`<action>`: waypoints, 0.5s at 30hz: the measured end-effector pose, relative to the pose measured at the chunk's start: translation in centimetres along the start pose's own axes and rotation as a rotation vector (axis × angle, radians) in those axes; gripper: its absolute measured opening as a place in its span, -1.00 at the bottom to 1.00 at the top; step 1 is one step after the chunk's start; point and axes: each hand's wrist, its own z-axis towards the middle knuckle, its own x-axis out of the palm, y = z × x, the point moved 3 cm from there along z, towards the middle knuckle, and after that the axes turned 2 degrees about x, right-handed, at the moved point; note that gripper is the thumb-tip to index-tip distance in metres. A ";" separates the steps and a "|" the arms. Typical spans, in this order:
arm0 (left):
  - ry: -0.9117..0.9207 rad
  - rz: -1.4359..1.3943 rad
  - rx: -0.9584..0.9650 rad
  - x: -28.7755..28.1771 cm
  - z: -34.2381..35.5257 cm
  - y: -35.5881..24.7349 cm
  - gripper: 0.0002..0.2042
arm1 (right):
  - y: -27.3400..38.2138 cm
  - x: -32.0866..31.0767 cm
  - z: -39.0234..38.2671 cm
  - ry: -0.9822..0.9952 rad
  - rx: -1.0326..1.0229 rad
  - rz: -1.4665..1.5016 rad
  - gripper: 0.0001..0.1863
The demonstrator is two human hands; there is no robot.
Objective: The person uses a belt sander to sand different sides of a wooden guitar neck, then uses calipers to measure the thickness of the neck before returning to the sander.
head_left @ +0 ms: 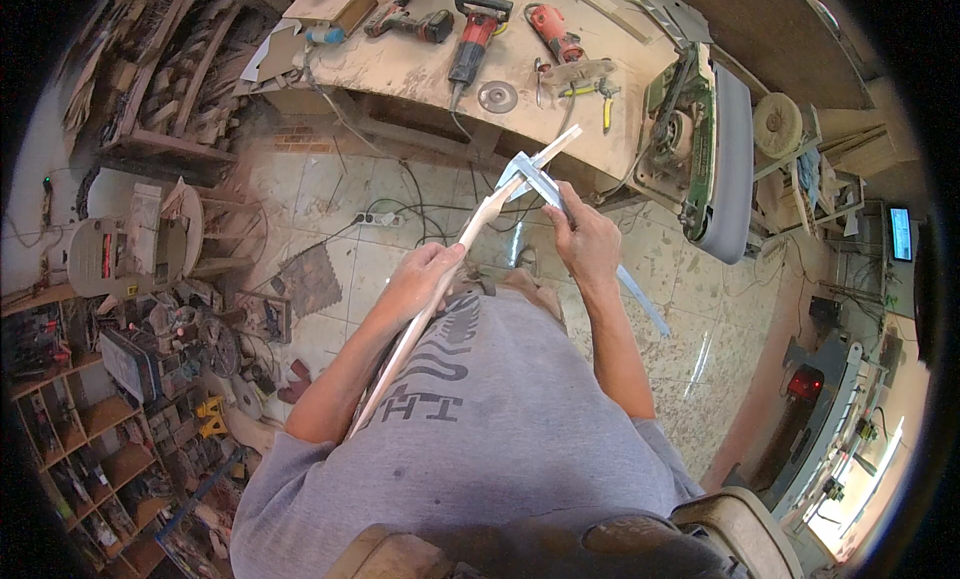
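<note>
A long, narrow strip of pale wood (418,324) runs slantwise from beside my body up toward the workbench. My left hand (425,277) is closed around it at about its middle. In my right hand (584,237) is a metal vernier caliper (541,183), gripped along its beam. The caliper's jaws sit across the wood near its far end, which looks shaped and narrower there. Its beam passes under my right hand and sticks out below toward the right. Whether both jaws touch the wood I cannot tell.
Ahead stands a workbench (385,71) with a cordless drill (410,24), a red power tool (478,39), a red angle grinder (555,34), a disc (497,97) and yellow-handled pliers (607,110). A belt sander (722,169) is at right. Cables (420,194) cross the tiled floor; shelves (110,449) stand left.
</note>
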 end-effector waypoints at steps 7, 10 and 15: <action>-0.004 -0.043 0.012 0.0 0.6 -0.2 -0.56 | -0.1 0.1 0.8 -0.022 -0.017 0.010 -0.65; 0.022 -0.028 -0.008 0.1 0.9 -0.5 -0.60 | -0.2 0.0 1.3 -0.022 -0.014 0.025 -0.66; -0.024 -0.081 0.011 0.4 1.3 -0.5 -0.56 | -0.4 0.1 1.9 0.005 -0.010 0.035 -0.66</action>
